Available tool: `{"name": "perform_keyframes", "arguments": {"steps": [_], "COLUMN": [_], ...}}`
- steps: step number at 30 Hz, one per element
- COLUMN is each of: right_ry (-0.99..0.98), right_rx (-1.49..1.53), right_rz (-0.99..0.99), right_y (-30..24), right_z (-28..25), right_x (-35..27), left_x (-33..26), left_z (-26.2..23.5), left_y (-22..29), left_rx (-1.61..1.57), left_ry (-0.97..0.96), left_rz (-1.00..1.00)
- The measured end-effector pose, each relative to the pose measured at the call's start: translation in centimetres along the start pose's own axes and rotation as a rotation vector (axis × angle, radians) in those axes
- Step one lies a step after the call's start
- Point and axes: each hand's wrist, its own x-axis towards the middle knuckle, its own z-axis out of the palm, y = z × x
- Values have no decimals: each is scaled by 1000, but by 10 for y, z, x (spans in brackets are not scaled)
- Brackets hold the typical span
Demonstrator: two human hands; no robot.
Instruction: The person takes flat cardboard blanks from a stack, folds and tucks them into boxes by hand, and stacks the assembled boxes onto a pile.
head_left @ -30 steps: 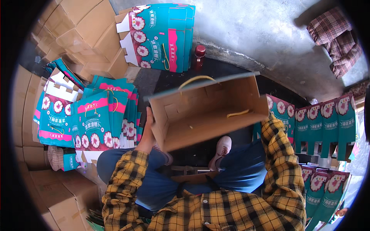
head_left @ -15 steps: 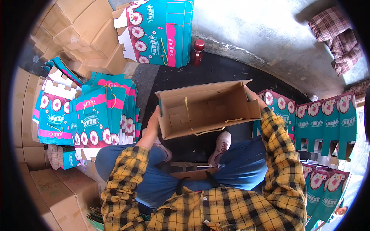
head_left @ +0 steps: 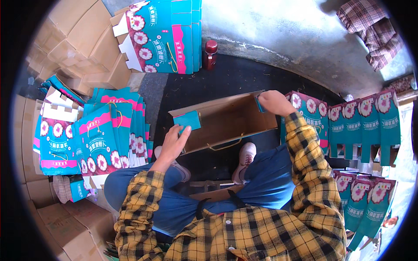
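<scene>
An open cardboard gift box, brown inside, stands in front of my feet with its top facing me. At its left end a teal end flap is folded inward over the opening. My left hand touches that flap's outer edge, thumb and fingers apart. At the right end my right hand curls over another teal flap, its fingertips partly hidden behind the rim. A yellow cord handle hangs along the near side.
Flat teal-and-pink cartons lie stacked on the left, with more cartons at the back. Formed boxes line the right. A dark red flask stands by the wall. Brown boxes are piled far left.
Both hands have moved from the box's sides to its top ends. Two teal end flaps are now bent inward. The view has shifted slightly.
</scene>
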Motion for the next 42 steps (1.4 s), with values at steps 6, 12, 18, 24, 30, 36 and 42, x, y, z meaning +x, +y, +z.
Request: {"name": "perform_keyframes", "arguments": {"steps": [6, 12, 18, 24, 30, 36, 42], "right_ry": [-225, -262, -278, -377, -196, -203, -171], "right_rx": [18, 303, 906, 937, 6, -263, -304], "right_rz": [-47, 189, 613, 503, 167, 171, 154], "right_y": [-39, -9, -6, 13, 7, -8, -16], "right_z": [11, 28, 18, 18, 41, 48, 58], "right_x": [-4, 3, 2, -3, -8, -2, -1], "left_x": [-3, -1, -4, -9, -14, -4, -3], "left_z": [0, 0, -1, -13, -22, -13, -11], "left_y": [13, 6, 7, 0, 3, 9, -17], "left_rx": [111, 92, 97, 71, 73, -43, -508], "left_ry": [-101, -99, -125, -80, -108, -33, -37], "left_rz": [-14, -19, -14, -69, -128, -7, -440]}}
